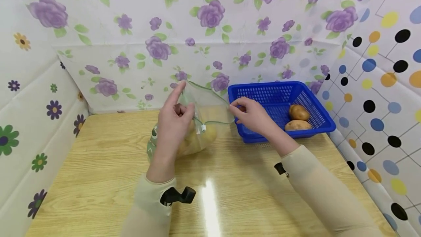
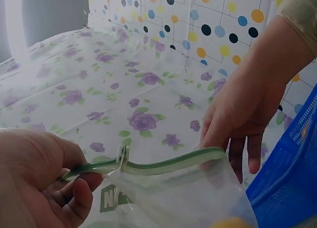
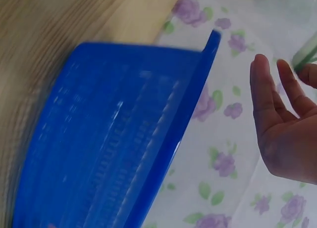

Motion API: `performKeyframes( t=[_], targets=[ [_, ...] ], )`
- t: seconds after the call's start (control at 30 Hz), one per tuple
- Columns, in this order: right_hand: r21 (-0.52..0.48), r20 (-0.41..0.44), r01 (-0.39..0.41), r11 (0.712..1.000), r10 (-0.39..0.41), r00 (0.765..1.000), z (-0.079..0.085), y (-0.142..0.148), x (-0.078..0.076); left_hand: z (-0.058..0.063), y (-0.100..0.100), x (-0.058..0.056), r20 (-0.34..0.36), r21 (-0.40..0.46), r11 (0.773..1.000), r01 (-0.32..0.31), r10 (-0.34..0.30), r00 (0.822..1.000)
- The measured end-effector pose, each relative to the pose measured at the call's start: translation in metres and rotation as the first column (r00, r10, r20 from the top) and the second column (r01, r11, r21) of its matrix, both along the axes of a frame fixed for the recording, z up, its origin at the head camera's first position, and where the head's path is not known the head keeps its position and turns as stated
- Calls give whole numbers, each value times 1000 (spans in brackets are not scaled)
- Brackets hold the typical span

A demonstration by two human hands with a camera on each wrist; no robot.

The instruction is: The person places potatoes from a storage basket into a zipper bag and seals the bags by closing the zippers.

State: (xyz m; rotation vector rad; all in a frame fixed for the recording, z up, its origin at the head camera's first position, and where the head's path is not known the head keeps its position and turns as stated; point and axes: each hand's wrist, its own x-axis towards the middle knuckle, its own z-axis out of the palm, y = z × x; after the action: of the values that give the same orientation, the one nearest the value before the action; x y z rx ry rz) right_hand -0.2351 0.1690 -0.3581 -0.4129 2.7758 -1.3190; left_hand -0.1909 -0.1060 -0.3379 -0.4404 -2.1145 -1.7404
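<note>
A clear zip bag [image 1: 197, 143] with a green zip edge stands on the table, its mouth spread between the two hands. Yellowish round things, probably potatoes, show through its wall. My left hand [image 1: 172, 123] holds the left side of the mouth, and in the left wrist view its thumb and fingers grip the zip edge near the white slider [image 2: 122, 154]. At the opposite side, my right hand [image 1: 253, 116] pinches the rim between thumb and forefinger. In the right wrist view, the right hand's [image 3: 287, 134] other fingers stretch out beside the bag's green edge [image 3: 307, 55].
To the right, a blue plastic basket [image 1: 312, 133] stands against the back cloth. Two potatoes lie in it, one browner potato [image 1: 298, 113] behind a paler potato [image 1: 297, 125]. Patterned cloths hang behind and on both sides of the wooden table [image 1: 108, 178].
</note>
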Motion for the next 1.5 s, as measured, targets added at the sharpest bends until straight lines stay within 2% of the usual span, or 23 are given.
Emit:
performKeyframes(
  t=[0.07,0.23,0.37,0.47,0.73,0.83,1.2,1.4,1.5],
  targets=[
    [26,-1,3,1000,-3,1000,-1,8,2,-2,1,0,2,1,1000,4,-4,1000],
    [125,-71,54,991,-46,996,-4,32,2,-6,4,3,35,28,999,23,-24,999],
    [189,-133,111,976,-87,987,-6,53,-1,-9,7,4,30,23,999,25,-26,999],
    [235,-143,139,962,-107,984,-5,69,-4,-10,10,5,17,12,1000,19,-19,1000],
    [404,-101,195,894,-169,981,-5,114,-14,-10,14,5,16,17,1000,13,-13,1000],
    [433,-72,199,879,-186,980,-10,130,-18,-11,15,6,18,12,1000,7,-7,1000],
    [459,-10,183,869,-201,980,-26,177,-27,-8,16,10,5,4,1000,1,-1,1000],
    [492,48,164,855,-214,976,-31,197,-26,-9,16,11,13,1,1000,6,-6,1000],
    [491,66,147,859,-205,977,-32,201,-24,-9,16,12,17,-5,1000,5,-5,1000]
  ],
)
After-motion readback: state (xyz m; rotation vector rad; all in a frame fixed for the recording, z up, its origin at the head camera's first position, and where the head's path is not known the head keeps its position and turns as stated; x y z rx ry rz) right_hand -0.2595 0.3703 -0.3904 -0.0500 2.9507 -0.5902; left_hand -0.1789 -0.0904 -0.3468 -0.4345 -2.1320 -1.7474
